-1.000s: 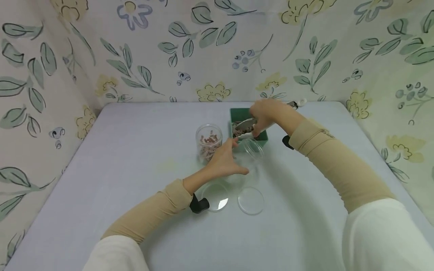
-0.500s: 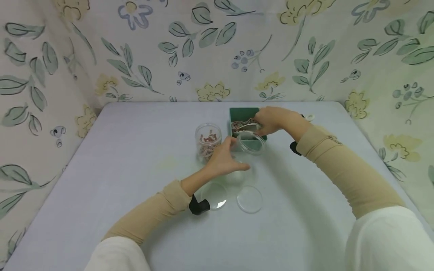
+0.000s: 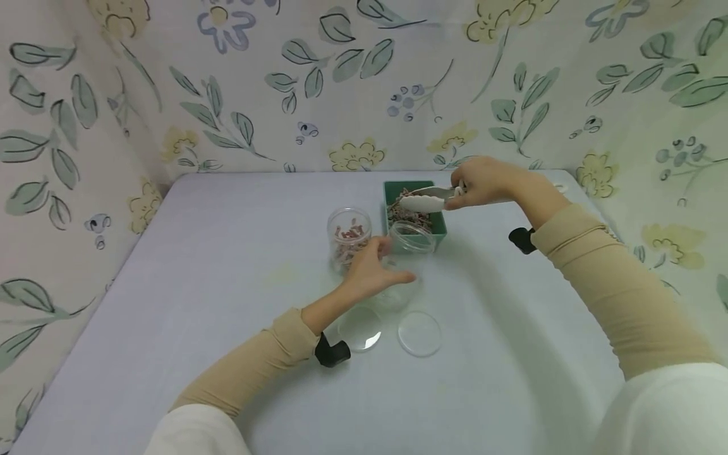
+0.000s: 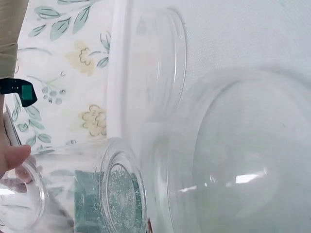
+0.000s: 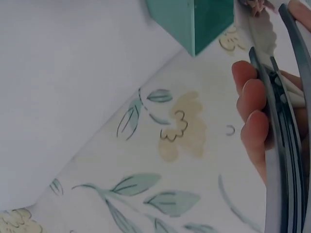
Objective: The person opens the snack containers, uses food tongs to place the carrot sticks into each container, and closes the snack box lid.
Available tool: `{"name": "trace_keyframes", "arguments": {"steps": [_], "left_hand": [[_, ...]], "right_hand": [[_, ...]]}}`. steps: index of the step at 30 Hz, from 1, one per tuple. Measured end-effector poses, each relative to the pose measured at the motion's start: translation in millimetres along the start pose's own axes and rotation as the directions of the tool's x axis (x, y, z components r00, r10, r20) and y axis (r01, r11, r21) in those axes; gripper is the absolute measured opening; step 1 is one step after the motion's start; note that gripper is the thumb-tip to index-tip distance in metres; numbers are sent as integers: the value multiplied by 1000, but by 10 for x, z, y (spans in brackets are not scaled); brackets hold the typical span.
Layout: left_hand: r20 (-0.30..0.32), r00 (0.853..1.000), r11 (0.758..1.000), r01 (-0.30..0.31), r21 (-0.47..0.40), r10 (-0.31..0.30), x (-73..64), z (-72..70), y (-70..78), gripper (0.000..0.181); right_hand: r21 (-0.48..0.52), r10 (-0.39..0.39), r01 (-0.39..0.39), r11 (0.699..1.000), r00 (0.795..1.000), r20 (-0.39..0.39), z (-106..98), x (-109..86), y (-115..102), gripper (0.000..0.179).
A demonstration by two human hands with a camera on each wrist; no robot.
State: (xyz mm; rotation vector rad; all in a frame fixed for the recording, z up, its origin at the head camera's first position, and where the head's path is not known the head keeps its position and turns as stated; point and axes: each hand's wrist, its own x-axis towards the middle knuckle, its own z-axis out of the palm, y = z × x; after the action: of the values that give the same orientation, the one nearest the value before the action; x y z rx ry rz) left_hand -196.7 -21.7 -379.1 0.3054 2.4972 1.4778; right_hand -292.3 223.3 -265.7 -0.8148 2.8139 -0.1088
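My left hand (image 3: 372,272) curls round a clear plastic jar (image 3: 414,243), fingers on its left side and thumb in front. In the left wrist view the same jar (image 4: 68,167) looks see-through, with the green box behind it. My right hand (image 3: 483,183) grips metal tongs with white scalloped tips (image 3: 422,203), held over a green box (image 3: 439,224). Brownish-pink strips (image 3: 406,218) fill that box. Right wrist view: fingers (image 5: 252,94) wrap the tong handles (image 5: 286,145), and some pinkish-brown pieces (image 5: 260,6) show near the tips.
A second clear jar (image 3: 341,256), partly filled with reddish-brown bits, stands left of my left hand. Two clear round lids (image 3: 360,328) lie on the white table (image 3: 239,284) nearer to me. A floral cloth (image 3: 352,76) hangs behind the table.
My right hand with the tongs has dipped into the green box, then lifted and drawn back to the right. The left hand's jar has changed tilt, its rim shifting slightly left.
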Motion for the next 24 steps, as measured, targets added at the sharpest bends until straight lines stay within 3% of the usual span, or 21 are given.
{"name": "trace_keyframes", "arguments": {"steps": [7,11,19,24], "left_hand": [[-51,998,997,45,-62,-48,9,71,12,78],[-56,997,996,42,-73,-46,9,106,13,79],[-76,997,998,-38,-44,34,7,124,-36,83],[-30,989,989,-144,16,144,-2,136,-69,89]], "right_hand": [[200,56,-46,979,997,-47,-161,-338,28,40],[207,10,-7,978,1000,-17,-236,-519,-57,34],[10,-149,149,989,987,66,-265,-569,-296,29],[-161,-171,184,970,981,94,-304,-535,-532,44]]}}
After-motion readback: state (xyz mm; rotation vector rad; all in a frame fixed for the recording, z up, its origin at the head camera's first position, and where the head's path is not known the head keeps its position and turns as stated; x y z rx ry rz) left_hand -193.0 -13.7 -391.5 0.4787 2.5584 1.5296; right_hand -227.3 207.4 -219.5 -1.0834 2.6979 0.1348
